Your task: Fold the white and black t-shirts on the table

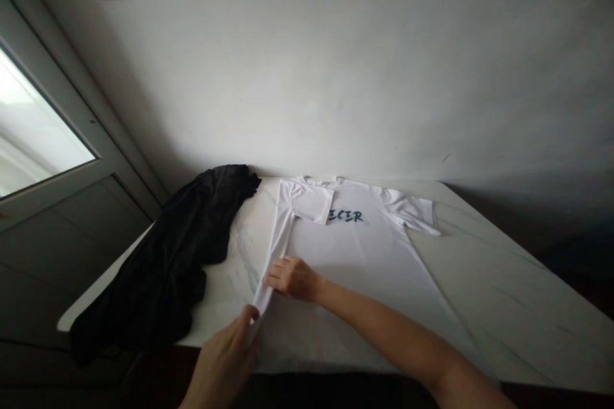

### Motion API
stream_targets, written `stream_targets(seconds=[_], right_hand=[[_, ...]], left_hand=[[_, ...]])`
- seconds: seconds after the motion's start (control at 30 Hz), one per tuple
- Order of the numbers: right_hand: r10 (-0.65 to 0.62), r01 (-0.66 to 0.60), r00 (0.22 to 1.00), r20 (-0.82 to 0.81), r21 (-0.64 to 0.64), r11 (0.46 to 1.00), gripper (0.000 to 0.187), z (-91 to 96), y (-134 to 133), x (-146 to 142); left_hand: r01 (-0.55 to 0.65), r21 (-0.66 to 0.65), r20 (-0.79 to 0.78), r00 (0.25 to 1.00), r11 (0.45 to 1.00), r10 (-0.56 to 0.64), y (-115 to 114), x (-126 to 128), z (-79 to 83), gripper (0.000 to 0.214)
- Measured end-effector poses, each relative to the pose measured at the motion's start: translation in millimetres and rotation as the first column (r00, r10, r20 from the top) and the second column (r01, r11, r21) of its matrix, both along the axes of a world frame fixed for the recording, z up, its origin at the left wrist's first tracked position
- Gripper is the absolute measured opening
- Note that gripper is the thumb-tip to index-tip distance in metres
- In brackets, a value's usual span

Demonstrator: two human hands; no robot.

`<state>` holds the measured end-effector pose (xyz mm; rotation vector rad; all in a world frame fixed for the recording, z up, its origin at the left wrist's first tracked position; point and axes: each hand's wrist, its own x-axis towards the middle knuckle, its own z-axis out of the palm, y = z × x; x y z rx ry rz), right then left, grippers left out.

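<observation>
White T-shirt (pixel 357 275) lies on the desk (pixel 503 294) beside a crumpled black garment (pixel 163 255), with its one sleeve (pixel 311 201) turned inward. Left hand (pixel 223 358) pinches the folded edge (pixel 273 262) near the bottom; right hand (pixel 292 278) rests open on the cloth, fingers together. Such light pressing along the edge helps to keep the fold straight and smooth.
</observation>
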<state>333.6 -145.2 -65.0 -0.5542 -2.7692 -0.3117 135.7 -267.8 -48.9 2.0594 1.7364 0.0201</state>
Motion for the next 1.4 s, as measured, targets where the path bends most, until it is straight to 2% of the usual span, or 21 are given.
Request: stream_targets(seconds=[0.1,0.2,0.33,0.4,0.5,0.57,0.63,0.7,0.8,0.87,0.93,1.03,1.07,1.13,1.2,1.27,1.33,1.4], right_hand=[[0.093,-0.092,0.996,-0.014,0.053,0.994,0.021,-0.4,-20,9],[0.134,-0.134,0.991,0.003,0.057,0.989,0.021,-4.1,-33,24],[0.151,-0.151,0.989,-0.002,0.021,0.988,0.018,-12.8,-42,42],[0.149,-0.148,0.988,-0.029,0.013,0.989,0.017,-16.7,-44,44],[0.178,-0.176,0.979,-0.104,0.023,0.984,0.016,-21.0,-48,39],[0.214,-0.211,0.965,-0.152,0.035,0.977,0.017,-23.0,-51,34],[0.237,-0.234,0.957,-0.170,0.035,0.972,0.018,-24.2,-55,29],[0.243,-0.243,0.955,-0.169,0.022,0.970,0.019,-24.4,-60,27],[0.284,-0.292,0.948,-0.144,-0.038,0.956,0.012,-23.1,-68,25],[0.326,-0.336,0.939,-0.105,-0.092,0.937,0.019,-21.5,-74,23],[0.356,-0.361,0.933,-0.062,-0.133,0.923,0.021,-19.5,-82,21],[0.378,-0.376,0.925,-0.033,-0.207,0.903,0.026,-13.5,-92,16],[0.392,-0.392,0.918,-0.054,-0.260,0.882,0.030,-10.2,-93,16],[0.400,-0.426,0.903,-0.153,-0.414,0.804,0.033,-2.3,-91,16],[0.268,-0.389,0.919,-0.290,-0.547,0.741,0.028,5.4,-79,19],[-0.036,-0.203,0.935,-0.352,-0.615,0.762,0.028,9.2,-59,23],[-0.330,0.077,0.886,-0.325,-0.600,0.797,0.030,6.3,-36,28],[-0.438,0.268,0.868,-0.234,-0.522,0.810,0.042,-2.9,-16,32]], left_hand=[[0.144,0.001,0.110,0.984,0.990,-0.143,-18,17,-1.3,0.042],[0.264,-0.001,0.206,0.944,0.965,-0.258,-23,32,-1.9,0.041],[0.276,-0.082,0.302,0.923,0.958,-0.240,-18,38,-0.2,0.039],[0.259,-0.075,0.344,0.913,0.963,-0.219,-17,37,1.2,0.037],[0.271,0.105,0.392,0.873,0.957,-0.291,-19,36,2.7,0.027],[0.321,0.256,0.409,0.819,0.912,-0.403,-22,35,2.3,0.018],[0.327,0.358,0.425,0.777,0.875,-0.464,-21,32,-0.6,0.011],[0.222,0.425,0.438,0.798,0.877,-0.414,-16,27,-6.4,0.006],[-0.043,0.490,0.447,0.870,0.871,-0.209,1,15,-16.0,0.008],[-0.144,0.516,0.433,0.894,0.844,-0.112,17,7,-18.7,0.009],[-0.142,0.542,0.397,0.912,0.828,-0.103,32,2,-16.5,0.011],[0.000,0.556,0.314,0.926,0.831,-0.210,55,4,-8.4,0.014],[0.046,0.551,0.284,0.929,0.834,-0.239,61,7,-6.3,0.015],[0.085,0.521,0.226,0.946,0.849,-0.233,72,14,-5.1,0.015],[0.062,0.465,0.179,0.970,0.883,-0.163,77,20,-8.1,0.018],[0.034,0.392,0.159,0.982,0.919,-0.104,77,23,-13.5,0.022],[0.010,0.339,0.178,0.981,0.941,-0.075,73,24,-18.6,0.025],[-0.028,0.306,0.248,0.967,0.952,-0.052,68,23,-21.8,0.026]])
